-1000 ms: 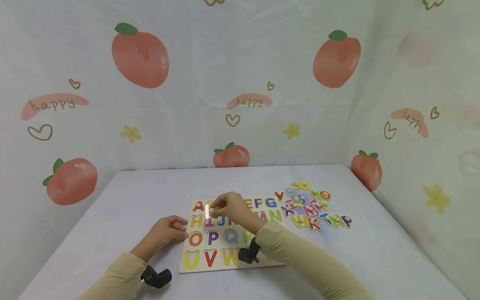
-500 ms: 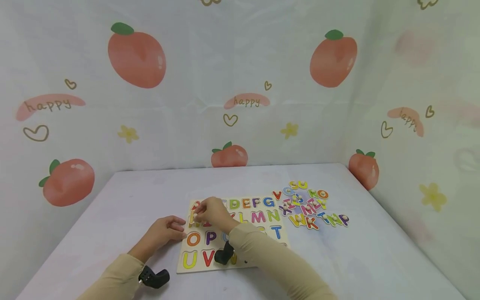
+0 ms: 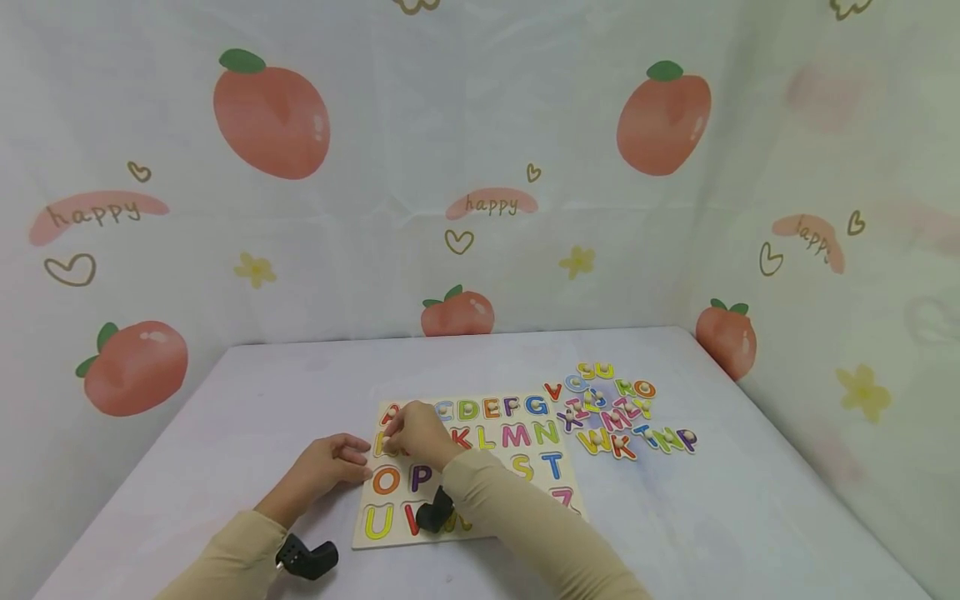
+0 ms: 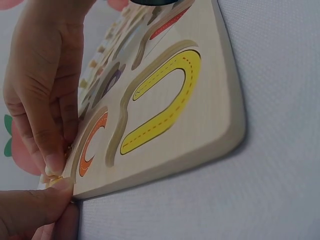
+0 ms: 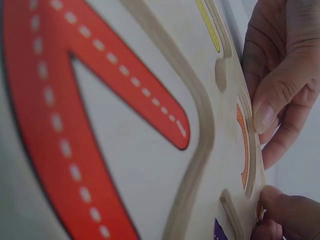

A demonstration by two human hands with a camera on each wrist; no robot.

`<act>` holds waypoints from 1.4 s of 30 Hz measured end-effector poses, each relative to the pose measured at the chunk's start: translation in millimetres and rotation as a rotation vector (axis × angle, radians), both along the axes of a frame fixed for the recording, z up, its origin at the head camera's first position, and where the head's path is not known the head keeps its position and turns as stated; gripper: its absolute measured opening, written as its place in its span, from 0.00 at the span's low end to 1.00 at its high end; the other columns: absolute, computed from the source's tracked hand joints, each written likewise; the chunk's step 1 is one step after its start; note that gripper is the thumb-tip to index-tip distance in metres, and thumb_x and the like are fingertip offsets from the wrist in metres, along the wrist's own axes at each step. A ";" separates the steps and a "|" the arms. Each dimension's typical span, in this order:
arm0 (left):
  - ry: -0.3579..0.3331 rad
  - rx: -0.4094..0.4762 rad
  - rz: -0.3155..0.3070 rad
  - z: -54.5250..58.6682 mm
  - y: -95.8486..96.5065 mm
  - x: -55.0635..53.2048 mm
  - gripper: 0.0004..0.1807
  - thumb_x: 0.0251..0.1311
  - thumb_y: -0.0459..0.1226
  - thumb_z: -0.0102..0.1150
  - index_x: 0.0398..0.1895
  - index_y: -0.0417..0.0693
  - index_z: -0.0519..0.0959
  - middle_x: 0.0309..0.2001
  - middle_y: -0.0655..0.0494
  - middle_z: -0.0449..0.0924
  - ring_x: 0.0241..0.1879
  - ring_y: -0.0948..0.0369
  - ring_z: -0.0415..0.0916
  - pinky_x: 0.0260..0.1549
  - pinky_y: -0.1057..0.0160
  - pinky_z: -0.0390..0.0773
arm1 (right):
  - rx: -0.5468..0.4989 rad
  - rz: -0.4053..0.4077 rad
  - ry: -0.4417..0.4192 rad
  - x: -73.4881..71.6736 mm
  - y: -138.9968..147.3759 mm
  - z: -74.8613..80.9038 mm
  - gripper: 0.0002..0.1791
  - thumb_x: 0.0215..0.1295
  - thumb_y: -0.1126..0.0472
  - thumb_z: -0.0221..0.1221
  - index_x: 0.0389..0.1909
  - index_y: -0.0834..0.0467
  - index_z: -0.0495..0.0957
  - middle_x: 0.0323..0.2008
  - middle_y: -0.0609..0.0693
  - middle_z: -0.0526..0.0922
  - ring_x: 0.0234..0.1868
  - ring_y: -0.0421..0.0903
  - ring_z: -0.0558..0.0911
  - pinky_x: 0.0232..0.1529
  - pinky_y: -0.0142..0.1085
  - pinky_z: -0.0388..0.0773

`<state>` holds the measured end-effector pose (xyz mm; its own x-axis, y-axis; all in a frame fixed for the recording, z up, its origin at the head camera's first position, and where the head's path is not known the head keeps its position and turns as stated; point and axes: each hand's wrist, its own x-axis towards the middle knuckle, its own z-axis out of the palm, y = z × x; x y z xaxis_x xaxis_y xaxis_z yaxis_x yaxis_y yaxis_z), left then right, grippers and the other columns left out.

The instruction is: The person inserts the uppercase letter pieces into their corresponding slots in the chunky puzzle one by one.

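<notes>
A wooden alphabet puzzle board lies on the table, with rows of coloured letter slots. My right hand is over its left side at the H slot. Thumb and fingertips pinch a small yellowish letter piece by its knob; its letter is mostly hidden. Knobbed pieces, A to G apart from a covered B, sit in the top row. Beside the board's left edge is my left hand, fingers loosely bent, thumb touching the edge. In the right wrist view the left thumb rests by the orange O slot.
Several loose knobbed letter pieces lie scattered and partly overlapping right of the board. The white table is bordered by a fruit-print cloth backdrop behind and at the sides. A black wrist camera sits on the left wrist.
My right hand has moved left with the letter piece, from near the I slot to the H slot, and lowered onto the board. My left hand stays at the board's edge.
</notes>
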<state>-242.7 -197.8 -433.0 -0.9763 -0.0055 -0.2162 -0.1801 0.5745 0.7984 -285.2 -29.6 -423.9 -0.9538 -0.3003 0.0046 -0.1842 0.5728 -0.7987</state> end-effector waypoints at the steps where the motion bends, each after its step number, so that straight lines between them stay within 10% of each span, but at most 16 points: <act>1: 0.001 0.000 0.000 0.6 -0.1 0.1 0.25 0.47 0.34 0.73 0.50 0.37 0.77 0.34 0.53 0.81 0.33 0.61 0.76 0.34 0.64 0.76 | 0.000 0.001 -0.003 0.3 0.0 0.6 0.04 0.51 0.68 0.69 0.23 0.60 0.83 0.15 0.42 0.74 0.17 0.34 0.69 0.19 0.25 0.65; 23: 0.019 -0.006 -0.012 1.9 -0.3 0.3 0.25 0.46 0.34 0.73 0.50 0.37 0.78 0.33 0.54 0.82 0.34 0.61 0.76 0.34 0.63 0.76 | -0.099 0.073 -0.096 3.4 20.5 13.1 0.15 0.51 0.63 0.71 0.39 0.58 0.80 0.26 0.44 0.76 0.23 0.38 0.75 0.26 0.29 0.74; 42: 0.013 -0.031 0.017 -4.6 0.4 -2.1 0.25 0.47 0.35 0.73 0.49 0.38 0.78 0.33 0.53 0.81 0.34 0.60 0.75 0.35 0.63 0.75 | -0.219 -0.098 0.019 -4.3 221.2 41.7 0.23 0.64 0.57 0.62 0.57 0.60 0.73 0.49 0.59 0.78 0.49 0.51 0.80 0.52 0.46 0.77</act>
